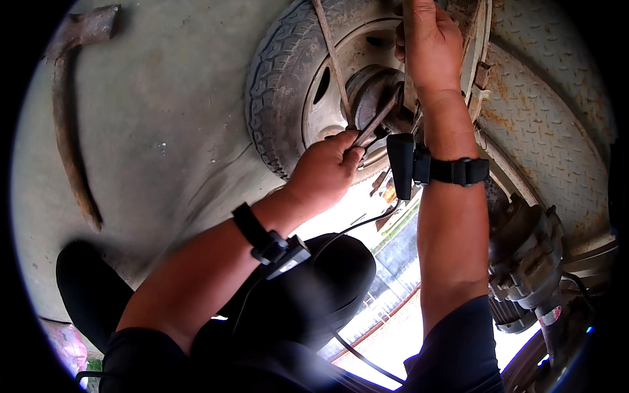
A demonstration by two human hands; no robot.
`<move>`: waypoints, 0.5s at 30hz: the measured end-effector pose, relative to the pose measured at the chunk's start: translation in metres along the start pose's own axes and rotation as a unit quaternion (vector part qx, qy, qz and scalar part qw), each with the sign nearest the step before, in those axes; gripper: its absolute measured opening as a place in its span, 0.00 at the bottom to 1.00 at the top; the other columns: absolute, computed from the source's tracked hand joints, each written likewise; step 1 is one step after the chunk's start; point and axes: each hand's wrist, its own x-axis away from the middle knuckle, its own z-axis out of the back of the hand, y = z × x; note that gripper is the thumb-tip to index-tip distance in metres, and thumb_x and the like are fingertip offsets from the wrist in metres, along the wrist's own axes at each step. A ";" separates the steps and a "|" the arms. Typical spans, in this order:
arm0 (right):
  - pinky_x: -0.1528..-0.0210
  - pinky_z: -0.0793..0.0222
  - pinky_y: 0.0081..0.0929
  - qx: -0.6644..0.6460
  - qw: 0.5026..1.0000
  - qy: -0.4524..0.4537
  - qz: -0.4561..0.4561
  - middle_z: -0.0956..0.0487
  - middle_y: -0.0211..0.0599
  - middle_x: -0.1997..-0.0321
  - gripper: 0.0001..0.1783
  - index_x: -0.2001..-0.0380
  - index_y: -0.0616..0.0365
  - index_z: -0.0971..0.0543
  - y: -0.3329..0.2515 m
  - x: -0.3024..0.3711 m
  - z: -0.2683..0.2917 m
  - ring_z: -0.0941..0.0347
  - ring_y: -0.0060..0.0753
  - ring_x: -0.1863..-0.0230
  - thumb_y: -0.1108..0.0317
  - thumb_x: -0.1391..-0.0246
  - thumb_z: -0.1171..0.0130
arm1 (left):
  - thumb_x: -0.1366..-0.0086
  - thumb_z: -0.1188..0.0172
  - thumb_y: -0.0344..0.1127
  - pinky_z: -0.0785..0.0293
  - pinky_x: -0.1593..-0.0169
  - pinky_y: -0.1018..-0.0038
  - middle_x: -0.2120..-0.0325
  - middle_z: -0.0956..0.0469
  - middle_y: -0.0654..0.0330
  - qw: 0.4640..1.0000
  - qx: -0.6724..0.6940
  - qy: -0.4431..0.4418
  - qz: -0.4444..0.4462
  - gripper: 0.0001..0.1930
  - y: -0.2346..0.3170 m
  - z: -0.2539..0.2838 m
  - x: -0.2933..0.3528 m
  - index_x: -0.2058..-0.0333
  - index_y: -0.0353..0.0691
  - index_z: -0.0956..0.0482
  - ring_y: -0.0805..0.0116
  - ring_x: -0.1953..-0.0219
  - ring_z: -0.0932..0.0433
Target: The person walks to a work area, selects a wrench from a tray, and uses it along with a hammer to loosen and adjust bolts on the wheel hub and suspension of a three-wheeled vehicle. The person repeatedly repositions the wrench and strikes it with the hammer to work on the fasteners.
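My left hand (327, 167) is closed around a metal rod (379, 122). The rod slants up and right toward the rusty hub (373, 98) of a wheel. Higher up, my right hand (436, 49) has its fingers wrapped round a flat brownish bar (411, 65), which stands upright in front of the wheel's right side. The bar's upper end is cut off by the picture's edge. A thin rusty rod (333, 56) crosses the wheel from the top down to near my left fingers. The wheel carries a worn black tyre (278, 85) with deep tread.
A tool with a rusty metal head and curved wooden handle (65, 137) lies on the concrete floor (164, 111) at left. Rusty tread plate (544, 131) is at right, above a greasy motor-like part (524, 255). Black cables hang by my wrists.
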 end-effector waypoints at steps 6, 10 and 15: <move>0.84 0.42 0.20 -0.002 1.000 0.001 0.004 0.33 0.23 0.86 0.31 0.74 0.57 0.24 -0.003 0.000 0.000 0.38 0.18 0.86 0.37 0.38 0.49 | 0.24 0.53 0.42 0.36 0.74 0.79 0.78 0.35 0.69 0.963 0.157 -0.126 0.180 0.15 0.025 0.013 -0.004 0.59 0.35 0.26 0.80 0.78 0.38; 0.84 0.42 0.22 0.025 1.000 0.009 0.007 0.33 0.24 0.86 0.31 0.73 0.59 0.24 -0.005 -0.001 0.000 0.37 0.18 0.86 0.38 0.38 0.49 | 0.25 0.54 0.43 0.34 0.71 0.73 0.78 0.31 0.60 0.978 0.093 -0.122 0.142 0.16 0.024 0.012 -0.007 0.64 0.35 0.28 0.70 0.76 0.33; 0.83 0.40 0.24 0.046 0.999 0.014 -0.011 0.31 0.27 0.85 0.33 0.71 0.61 0.23 -0.008 0.003 -0.002 0.36 0.21 0.85 0.37 0.38 0.50 | 0.26 0.54 0.42 0.31 0.64 0.57 0.75 0.24 0.43 0.992 -0.124 -0.037 -0.009 0.17 0.008 0.001 -0.011 0.64 0.32 0.26 0.45 0.70 0.25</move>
